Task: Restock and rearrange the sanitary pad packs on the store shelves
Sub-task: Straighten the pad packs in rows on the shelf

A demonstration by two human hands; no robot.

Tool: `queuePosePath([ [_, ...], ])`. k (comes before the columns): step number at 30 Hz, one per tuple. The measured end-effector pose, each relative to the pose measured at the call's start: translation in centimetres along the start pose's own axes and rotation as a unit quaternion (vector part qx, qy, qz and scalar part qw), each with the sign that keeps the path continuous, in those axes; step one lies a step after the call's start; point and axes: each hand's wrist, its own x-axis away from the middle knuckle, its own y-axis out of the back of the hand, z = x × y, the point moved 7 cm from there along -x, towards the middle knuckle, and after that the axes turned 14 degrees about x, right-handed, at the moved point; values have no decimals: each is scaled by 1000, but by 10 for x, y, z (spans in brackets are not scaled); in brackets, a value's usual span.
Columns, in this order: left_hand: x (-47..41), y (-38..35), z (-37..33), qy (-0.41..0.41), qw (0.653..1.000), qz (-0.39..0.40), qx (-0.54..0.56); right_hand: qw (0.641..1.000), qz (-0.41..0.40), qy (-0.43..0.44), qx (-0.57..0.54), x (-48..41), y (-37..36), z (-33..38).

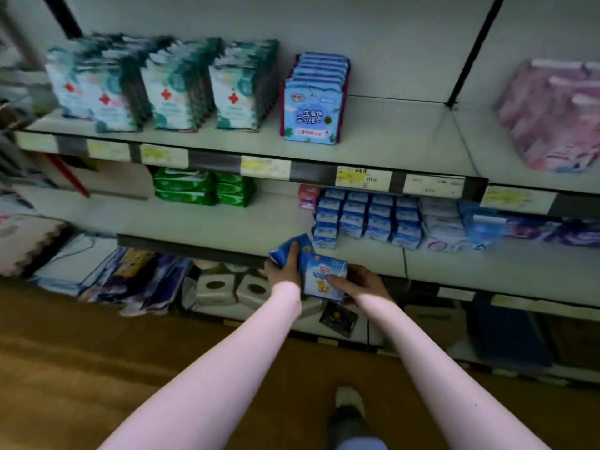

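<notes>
My left hand [281, 267] grips a blue pad pack [292, 246] at the front edge of the middle shelf [211, 222]. Right beside it, my right hand [360, 283] holds a second blue-and-white pad pack [324, 277], thumb across its front. Just behind them, rows of matching small blue packs [367, 219] stand on the middle shelf. A stack of larger blue packs [313, 99] stands on the top shelf [389, 134]. Teal-and-white packs with red crosses [168, 86] fill the top shelf's left part.
Green packs [201, 186] lie at the back of the middle shelf, pink packs [555, 115] at the top right, white and purple packs [487, 228] to the right of the blue rows. The bottom shelf holds tissue packs [227, 287]. Wooden floor [81, 368] and my shoe [349, 401] are below.
</notes>
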Motion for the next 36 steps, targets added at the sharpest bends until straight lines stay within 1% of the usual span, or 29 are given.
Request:
queuePosePath([
  [1,-8,-6,5,1,1000,5,-1,1000,-1,-5,-6,-7,6,-3],
  [4,-26,-14,13,15,999,5,41,1000,-10,-12,-24,-26,21,-10],
  [7,-52,-19,21,19,999,-28,38,993,-103,-41,-42,-65,50,-33],
  [10,-75,-32,28,11,999,-9,37,980,-192,-55,16,-109,78,-59],
  [13,-106,-44,52,19,999,6,42,969,-235,-43,59,-149,89,-85],
  [16,-128,-47,77,37,996,-2,75,966,-237,-17,104,-181,84,-102],
  [18,-146,-46,90,32,996,-7,88,965,-240,-10,101,-203,79,-113],
  [21,-157,-46,96,29,995,6,92,955,-276,-3,108,-217,83,-118],
  [23,-164,-48,101,29,995,16,98,952,-285,-2,113,-227,84,-124],
  [26,-171,-49,105,34,994,29,98,957,-271,7,104,-241,78,-131],
  [29,-174,-54,106,32,993,51,96,956,-276,-5,96,-251,78,-142],
  [31,-171,-57,106,35,993,67,94,962,-260,-10,87,-255,79,-145],
  [34,-165,-57,99,43,992,78,88,960,-250,-21,127,-254,80,-142],
  [36,-155,-58,94,61,991,88,80,968,-235,-39,76,-238,76,-137],
])
